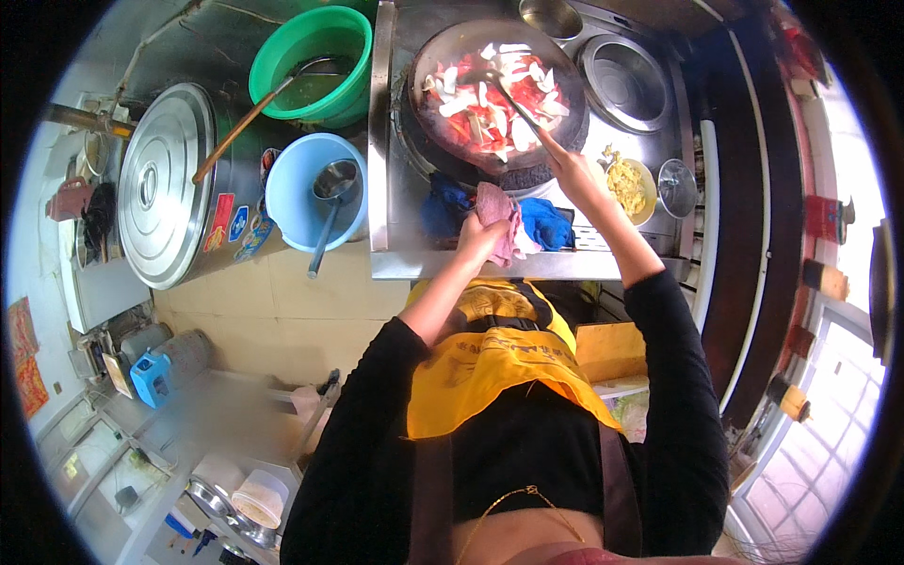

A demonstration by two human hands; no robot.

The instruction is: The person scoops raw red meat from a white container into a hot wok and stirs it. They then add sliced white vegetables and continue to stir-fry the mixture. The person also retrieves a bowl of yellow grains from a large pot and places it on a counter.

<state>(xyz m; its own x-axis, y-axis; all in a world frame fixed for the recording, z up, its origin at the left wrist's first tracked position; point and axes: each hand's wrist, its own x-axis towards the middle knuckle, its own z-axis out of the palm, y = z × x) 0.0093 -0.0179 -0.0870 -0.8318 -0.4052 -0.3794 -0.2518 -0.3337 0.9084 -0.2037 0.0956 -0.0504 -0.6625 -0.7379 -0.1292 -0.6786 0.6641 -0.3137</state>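
Observation:
My right hand (578, 175) grips the long handle of a cooking ladle (521, 110), whose head rests among the food in a large wok (428, 131) on the stove. White slices and red pieces, possibly tomato, fill the wok (482, 116). My left hand (482, 238) clutches a folded pink cloth (498, 215) at the wok's near edge. Whether a wok handle lies under that cloth is hidden. Blue cloths (546, 224) lie on the stove beside it. Right of the wok sits a bowl of yellow scrambled egg (627, 182).
Left of the stove stand a green basin (263, 65) of liquid, a light blue bucket (282, 219) with a ladle (325, 233), and a lidded steel pot (173, 141). A metal pan (627, 81), a steel pot (551, 20) and a clear bowl (676, 187) edge the stove's right side.

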